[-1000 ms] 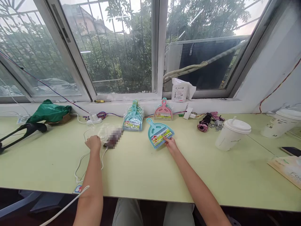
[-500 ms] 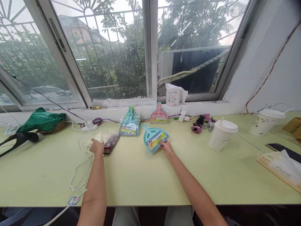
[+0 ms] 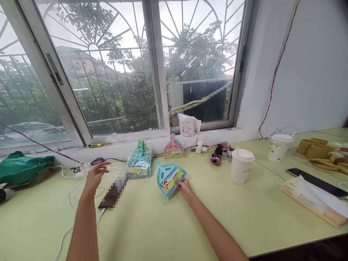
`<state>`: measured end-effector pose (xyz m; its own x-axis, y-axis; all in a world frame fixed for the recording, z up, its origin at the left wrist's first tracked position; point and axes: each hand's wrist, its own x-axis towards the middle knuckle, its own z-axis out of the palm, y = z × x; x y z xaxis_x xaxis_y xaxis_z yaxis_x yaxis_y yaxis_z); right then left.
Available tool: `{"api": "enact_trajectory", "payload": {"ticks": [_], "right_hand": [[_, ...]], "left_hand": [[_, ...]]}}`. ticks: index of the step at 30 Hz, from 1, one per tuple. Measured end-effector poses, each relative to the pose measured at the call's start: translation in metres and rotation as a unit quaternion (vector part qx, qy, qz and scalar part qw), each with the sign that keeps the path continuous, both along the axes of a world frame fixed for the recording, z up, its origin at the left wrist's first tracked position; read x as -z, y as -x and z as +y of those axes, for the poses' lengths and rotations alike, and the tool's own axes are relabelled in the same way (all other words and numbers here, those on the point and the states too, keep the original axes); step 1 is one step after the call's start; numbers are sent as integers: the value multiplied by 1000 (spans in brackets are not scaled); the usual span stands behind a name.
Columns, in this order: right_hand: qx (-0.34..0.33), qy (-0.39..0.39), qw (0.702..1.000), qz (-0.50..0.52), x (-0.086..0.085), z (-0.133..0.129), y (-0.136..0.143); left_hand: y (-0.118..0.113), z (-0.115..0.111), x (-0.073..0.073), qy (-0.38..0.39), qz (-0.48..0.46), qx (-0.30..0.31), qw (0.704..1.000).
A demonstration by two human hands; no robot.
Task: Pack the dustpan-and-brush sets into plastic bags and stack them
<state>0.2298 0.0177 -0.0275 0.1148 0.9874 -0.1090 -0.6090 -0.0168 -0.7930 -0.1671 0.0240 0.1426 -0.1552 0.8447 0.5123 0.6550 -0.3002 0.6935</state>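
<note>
My right hand point(image 3: 183, 186) grips the lower right corner of a light blue mini dustpan point(image 3: 165, 175) with a small brush and a printed card on its front. The dustpan lies tilted, handle toward the window. My left hand point(image 3: 94, 178) is raised at the left with its fingers stretched out, near some clear plastic point(image 3: 114, 168). A dark phone point(image 3: 110, 197), partly pixelated, lies to the right of that hand with a white cable point(image 3: 100, 216) plugged in. Behind stand several wrapped blue and green dustpans point(image 3: 139, 163) and a pink dustpan set point(image 3: 174, 148).
Two white lidded cups point(image 3: 241, 167) point(image 3: 278, 148) stand on the right. Near them lie a tissue pack point(image 3: 312, 203), a black phone point(image 3: 312, 179) and tan tape rings point(image 3: 312, 148). A folded umbrella point(image 3: 216, 156) is by the wall. A green bag point(image 3: 24, 166) sits far left.
My view has turned to the right. My left hand has lifted off the plastic and phone, its fingers now stretched out. My right hand keeps its grip on the dustpan.
</note>
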Motion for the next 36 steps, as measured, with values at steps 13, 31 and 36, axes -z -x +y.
{"api": "enact_trajectory", "payload": {"ticks": [13, 31, 36], "right_hand": [[35, 18, 999, -10, -1, 3, -3], [58, 19, 998, -32, -8, 1, -18], [-18, 23, 998, -47, -20, -1, -23]], "left_hand": [[-77, 3, 55, 195, 162, 148, 956], [-126, 2, 142, 243, 355, 142, 892], [-135, 0, 137, 182, 414, 44, 891]]}}
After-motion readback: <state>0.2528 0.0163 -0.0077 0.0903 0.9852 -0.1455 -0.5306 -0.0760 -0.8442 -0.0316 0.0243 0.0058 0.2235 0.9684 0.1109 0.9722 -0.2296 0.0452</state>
